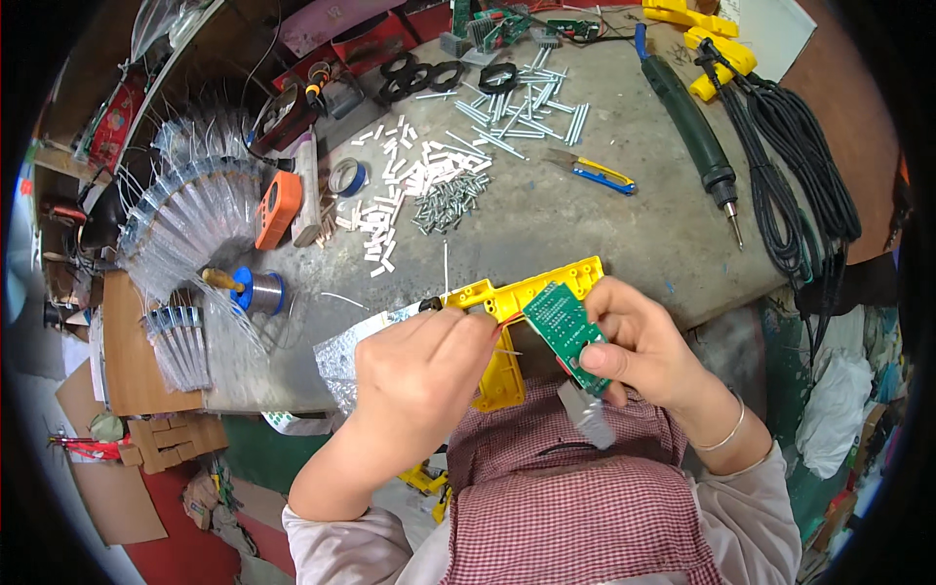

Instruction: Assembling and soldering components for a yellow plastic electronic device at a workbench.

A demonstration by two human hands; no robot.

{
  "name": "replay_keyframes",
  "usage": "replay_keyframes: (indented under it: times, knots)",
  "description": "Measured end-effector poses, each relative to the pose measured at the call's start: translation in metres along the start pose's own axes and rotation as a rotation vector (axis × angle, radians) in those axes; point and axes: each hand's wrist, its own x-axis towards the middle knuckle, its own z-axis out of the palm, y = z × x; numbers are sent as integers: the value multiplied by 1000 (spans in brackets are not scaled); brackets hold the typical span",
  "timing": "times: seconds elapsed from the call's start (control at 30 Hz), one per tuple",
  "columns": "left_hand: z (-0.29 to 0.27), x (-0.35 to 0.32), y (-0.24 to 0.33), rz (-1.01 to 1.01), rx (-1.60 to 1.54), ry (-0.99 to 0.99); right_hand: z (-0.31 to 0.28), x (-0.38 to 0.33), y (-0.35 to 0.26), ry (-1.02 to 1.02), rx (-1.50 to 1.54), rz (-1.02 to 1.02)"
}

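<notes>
My right hand [639,341] grips a green circuit board [567,330] between thumb and fingers, tilted on edge against a yellow plastic housing [526,292]. The housing lies at the near edge of the grey workbench [585,214]. My left hand [424,366] is closed on the housing's left end, with a small dark-tipped part [430,305] and red wires [504,320] at its fingertips. A grey piece [588,414] hangs below the board over my checked apron.
Loose white sleeves [390,210] and metal pins [450,205] are heaped mid-bench. A solder spool [261,290], orange tool [278,207], tape roll [348,176], blue-yellow cutter [600,174], green soldering iron [697,132], black cables [790,166] and bagged parts [190,210] surround them.
</notes>
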Motion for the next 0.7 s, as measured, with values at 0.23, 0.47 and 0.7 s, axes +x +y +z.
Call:
replay_keyframes:
  times: [0.23, 0.47, 0.7]
  knots:
    - [-4, 15, -28, -359, -536, -263, 4, 5, -5, 220, 72, 79]
    - [-18, 48, -29, -154, -218, -574, 7, 6, 3, 295, -87, -60]
    - [-1, 61, -33, -275, -262, -567, -9, 7, 11, 228, 145, 88]
